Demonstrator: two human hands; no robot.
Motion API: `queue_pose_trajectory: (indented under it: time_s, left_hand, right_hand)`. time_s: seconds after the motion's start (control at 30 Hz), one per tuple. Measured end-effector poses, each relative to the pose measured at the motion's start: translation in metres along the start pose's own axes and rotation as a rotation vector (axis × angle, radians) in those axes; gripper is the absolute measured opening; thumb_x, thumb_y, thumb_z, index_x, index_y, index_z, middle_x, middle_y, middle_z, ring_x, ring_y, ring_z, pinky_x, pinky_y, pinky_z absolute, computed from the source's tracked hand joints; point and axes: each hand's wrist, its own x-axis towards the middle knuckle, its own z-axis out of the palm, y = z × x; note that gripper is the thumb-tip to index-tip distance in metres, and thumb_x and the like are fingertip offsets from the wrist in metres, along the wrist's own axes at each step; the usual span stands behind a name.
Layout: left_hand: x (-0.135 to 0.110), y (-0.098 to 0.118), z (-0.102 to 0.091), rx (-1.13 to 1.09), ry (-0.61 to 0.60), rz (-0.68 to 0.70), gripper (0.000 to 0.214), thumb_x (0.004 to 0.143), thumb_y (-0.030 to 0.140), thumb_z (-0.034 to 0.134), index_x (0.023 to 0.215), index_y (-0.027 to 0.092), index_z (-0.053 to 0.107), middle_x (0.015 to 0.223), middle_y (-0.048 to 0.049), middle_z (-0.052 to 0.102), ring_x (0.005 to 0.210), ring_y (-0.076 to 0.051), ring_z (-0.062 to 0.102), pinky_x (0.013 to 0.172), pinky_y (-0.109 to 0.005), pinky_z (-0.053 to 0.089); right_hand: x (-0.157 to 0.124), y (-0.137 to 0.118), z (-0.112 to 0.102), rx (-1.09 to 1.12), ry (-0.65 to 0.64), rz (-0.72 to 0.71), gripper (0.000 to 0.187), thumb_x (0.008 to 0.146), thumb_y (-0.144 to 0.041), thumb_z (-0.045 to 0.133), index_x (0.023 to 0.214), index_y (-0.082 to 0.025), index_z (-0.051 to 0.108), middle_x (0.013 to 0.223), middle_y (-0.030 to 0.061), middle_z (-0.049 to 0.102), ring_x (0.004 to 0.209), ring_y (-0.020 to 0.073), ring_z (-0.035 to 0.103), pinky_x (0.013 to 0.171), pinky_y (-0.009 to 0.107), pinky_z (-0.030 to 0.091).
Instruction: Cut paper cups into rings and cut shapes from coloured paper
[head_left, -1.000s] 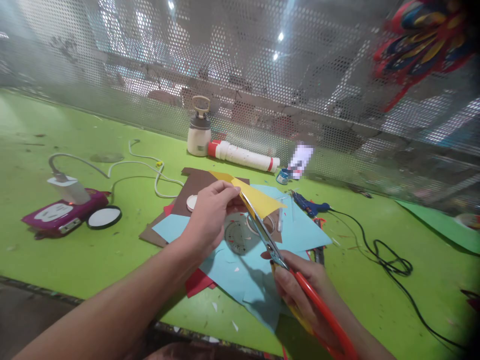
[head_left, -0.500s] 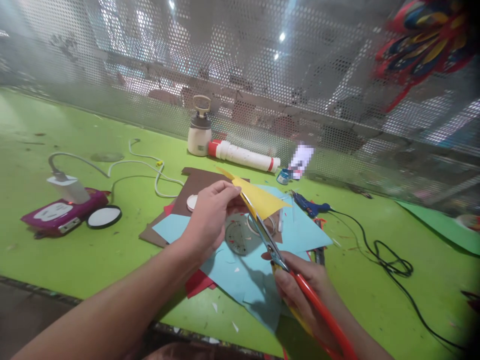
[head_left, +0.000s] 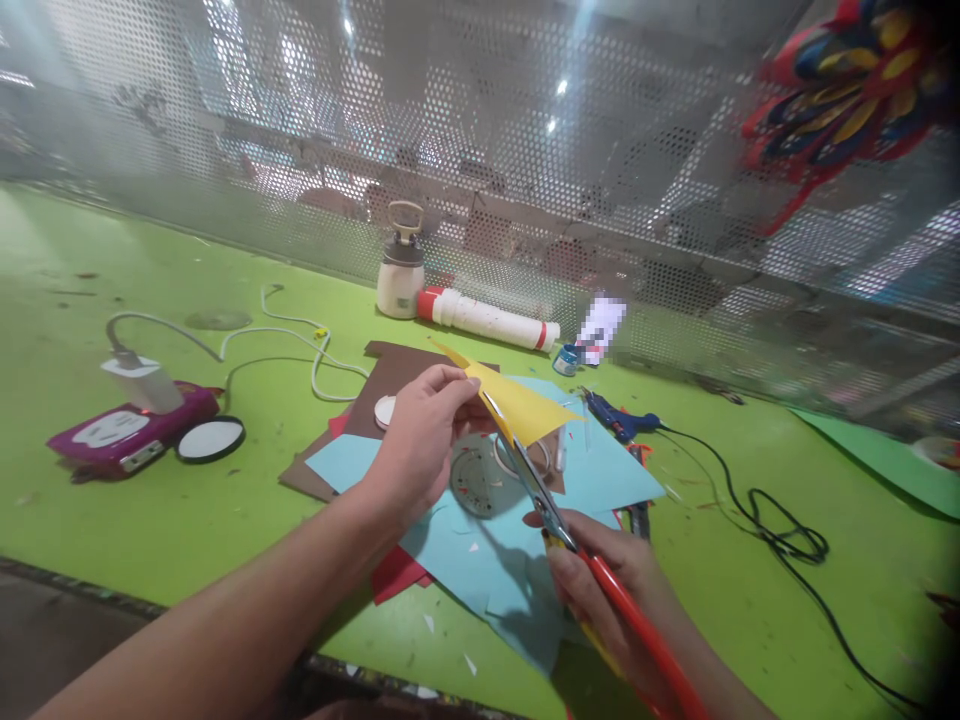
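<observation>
A piece of yellow paper (head_left: 521, 400) is pinched between the thumb and fingers of my left hand (head_left: 427, 435). Wrapped round the handles of a pair of scissors (head_left: 541, 490), my right hand (head_left: 611, 570) holds them with the blades pointing up and left. The blades meet the lower edge of the yellow paper. One handle is red; some yellow shows beneath my fingers. Below both hands lie light blue paper sheets (head_left: 480, 560), with a clear protractor (head_left: 474, 480) on top. Brown card (head_left: 375, 375) and red paper (head_left: 396, 572) stick out from underneath.
A purple power strip (head_left: 127, 430) with a white plug and a round black-rimmed disc (head_left: 211, 438) sit at left. Behind are a white pump bottle (head_left: 400, 285), a white tube (head_left: 491, 318) and a small blue jar (head_left: 566, 360). A blue glue gun (head_left: 619, 415) trails a black cord rightward.
The view has shifted slightly, so the table sits a little lower in the picture. Both hands keep their holds, with the scissors still at the yellow paper's edge.
</observation>
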Motion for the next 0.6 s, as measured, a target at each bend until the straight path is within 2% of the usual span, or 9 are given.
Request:
queue_pose_trajectory:
  time_s: [0.4, 0.6]
  left_hand:
    - [0.0014, -0.0009, -0.0022, 0.02, -0.005, 0.024, 0.011, 0.073, 0.018, 0.066, 0.071, 0.015, 0.056, 0.072, -0.003, 0.069, 0.063, -0.014, 0.065, 0.065, -0.028, 0.053]
    - [0.0009, -0.0001, -0.0019, 0.005, 0.0, 0.019, 0.013, 0.07, 0.019, 0.068, 0.07, 0.016, 0.056, 0.072, -0.0031, 0.069, 0.064, -0.015, 0.064, 0.066, -0.029, 0.053]
  right_hand:
    - [-0.0005, -0.0035, 0.0024, 0.03, 0.058, 0.022, 0.049, 0.088, -0.057, 0.05, 0.103, -0.013, 0.066, 0.055, -0.0052, 0.04, 0.048, 0.0103, 0.034, 0.044, 0.024, 0.025]
    - [-0.001, -0.0057, 0.0036, 0.08, 0.048, 0.057, 0.053, 0.087, -0.061, 0.05, 0.104, -0.013, 0.064, 0.056, -0.0049, 0.04, 0.046, 0.0098, 0.033, 0.042, 0.023, 0.025]
